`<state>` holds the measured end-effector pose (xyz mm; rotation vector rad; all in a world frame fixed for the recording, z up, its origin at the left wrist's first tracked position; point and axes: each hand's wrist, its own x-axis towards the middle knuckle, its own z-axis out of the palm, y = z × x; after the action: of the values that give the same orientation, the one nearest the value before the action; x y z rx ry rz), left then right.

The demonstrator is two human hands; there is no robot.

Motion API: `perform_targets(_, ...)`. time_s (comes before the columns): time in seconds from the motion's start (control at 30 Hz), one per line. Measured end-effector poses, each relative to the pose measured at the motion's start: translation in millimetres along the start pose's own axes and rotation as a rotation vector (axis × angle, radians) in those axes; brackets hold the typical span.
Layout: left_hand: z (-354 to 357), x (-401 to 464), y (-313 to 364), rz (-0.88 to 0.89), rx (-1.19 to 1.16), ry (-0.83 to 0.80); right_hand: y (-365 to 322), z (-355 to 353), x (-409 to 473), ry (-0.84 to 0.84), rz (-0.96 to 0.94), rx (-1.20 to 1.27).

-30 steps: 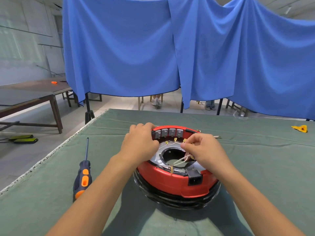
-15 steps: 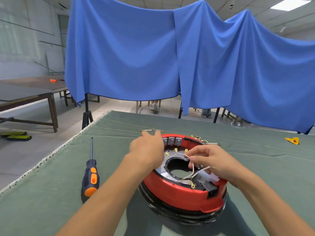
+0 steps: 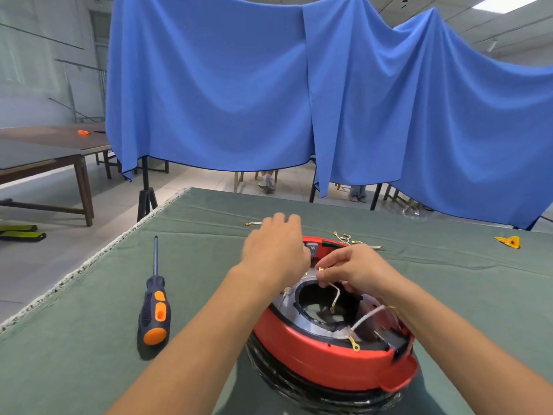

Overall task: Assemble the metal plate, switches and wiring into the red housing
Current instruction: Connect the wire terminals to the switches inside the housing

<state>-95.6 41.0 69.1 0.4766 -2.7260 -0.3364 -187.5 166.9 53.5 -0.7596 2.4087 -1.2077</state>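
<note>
The round red housing sits on the green table cloth in front of me, with a silver metal plate ringing its dark centre hole. Grey switches line the far inner rim. My right hand pinches a white wire with a gold terminal over the plate. Another white wire with a gold ring lug lies across the near rim. My left hand hovers over the housing's far left rim with fingers stretched forward, holding nothing that I can see.
A black and orange screwdriver lies left of the housing. Loose wires with gold terminals lie behind it, and one more past my left hand. A yellow piece sits far right. The table's left edge runs diagonally.
My left hand left the switch rim and stretched its fingers forward past the housing. My right hand lifted the wire end towards the switches. The view dropped closer to the housing.
</note>
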Motion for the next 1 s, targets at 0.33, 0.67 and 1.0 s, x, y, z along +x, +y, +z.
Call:
perform_targets(0.33, 20, 13, -19, 0.1, -0.079, -0.109, -3, -3, 17, -0.028, 0.189, 0.036)
perform_targets(0.67, 27, 20, -24, 0.101, -0.119, -0.098, -1, 6, 33, 0.053, 0.249, 0.127)
perform_targets(1.0, 27, 19, -25, 0.098, -0.144, -0.114, 5, 12, 31, 0.053, 0.254, 0.153)
